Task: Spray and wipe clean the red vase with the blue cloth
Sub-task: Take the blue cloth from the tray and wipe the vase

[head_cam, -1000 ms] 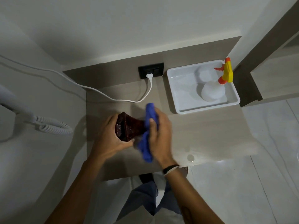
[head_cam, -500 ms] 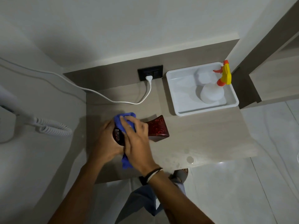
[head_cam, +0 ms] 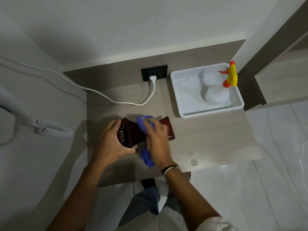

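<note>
I hold the red vase [head_cam: 133, 134] on its side, just above the wooden table [head_cam: 208, 137]. My left hand [head_cam: 111, 144] is wrapped around its open mouth end, with my fingers curled tight over the rim and my thumb under it. The mouth faces me and looks dark inside.

My right hand [head_cam: 158, 144] is pressed on the middle of the vase, just to the right of my left hand. It is closed on the blue cloth [head_cam: 145, 140]. The cloth is squashed between my palm and the vase. A bit of it pokes out past my fingers on the far side, and a bit hangs out under my wrist on the near side. My right hand looks blurry.

The wide foot of the vase sticks out to the right of my right hand.

Farther away from my right hand, up and to the right, a white tray [head_cam: 183, 90] sits on the table. The spray bottle [head_cam: 216, 95] stands in it, with its yellow and orange top [head_cam: 230, 75]. It is well apart from both my hands.

Past my left hand, at the back, a white cord [head_cam: 116, 101] lies on the table and plugs into a black socket [head_cam: 154, 75].
</note>
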A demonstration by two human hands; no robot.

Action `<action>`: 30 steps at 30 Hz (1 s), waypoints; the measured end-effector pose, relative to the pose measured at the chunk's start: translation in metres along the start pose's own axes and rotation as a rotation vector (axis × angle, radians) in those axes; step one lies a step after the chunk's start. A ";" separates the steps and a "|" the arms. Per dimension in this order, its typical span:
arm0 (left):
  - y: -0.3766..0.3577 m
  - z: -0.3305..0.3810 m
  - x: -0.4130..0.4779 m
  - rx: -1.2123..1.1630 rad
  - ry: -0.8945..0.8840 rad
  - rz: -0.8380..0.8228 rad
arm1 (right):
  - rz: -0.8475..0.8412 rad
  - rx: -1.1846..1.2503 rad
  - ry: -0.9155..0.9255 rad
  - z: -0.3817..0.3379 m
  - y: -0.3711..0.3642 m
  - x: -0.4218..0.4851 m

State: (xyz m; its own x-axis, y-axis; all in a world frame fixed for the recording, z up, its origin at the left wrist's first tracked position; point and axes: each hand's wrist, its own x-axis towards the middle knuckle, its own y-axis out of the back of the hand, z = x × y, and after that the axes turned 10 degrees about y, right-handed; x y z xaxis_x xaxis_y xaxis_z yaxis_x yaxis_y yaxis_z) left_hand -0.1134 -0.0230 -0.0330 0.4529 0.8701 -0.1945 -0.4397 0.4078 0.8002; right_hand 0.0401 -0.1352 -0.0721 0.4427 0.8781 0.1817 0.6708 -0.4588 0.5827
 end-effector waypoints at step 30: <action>0.002 0.023 -0.008 -0.044 -0.037 -0.066 | -0.016 0.071 0.075 -0.031 -0.022 -0.016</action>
State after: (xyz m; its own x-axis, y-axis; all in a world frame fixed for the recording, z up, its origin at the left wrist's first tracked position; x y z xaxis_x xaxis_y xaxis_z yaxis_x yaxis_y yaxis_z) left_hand -0.1002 -0.0350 -0.0166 0.5102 0.8304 -0.2240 -0.4412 0.4763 0.7606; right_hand -0.0001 -0.1345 -0.0635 0.3878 0.8918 0.2331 0.7192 -0.4509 0.5286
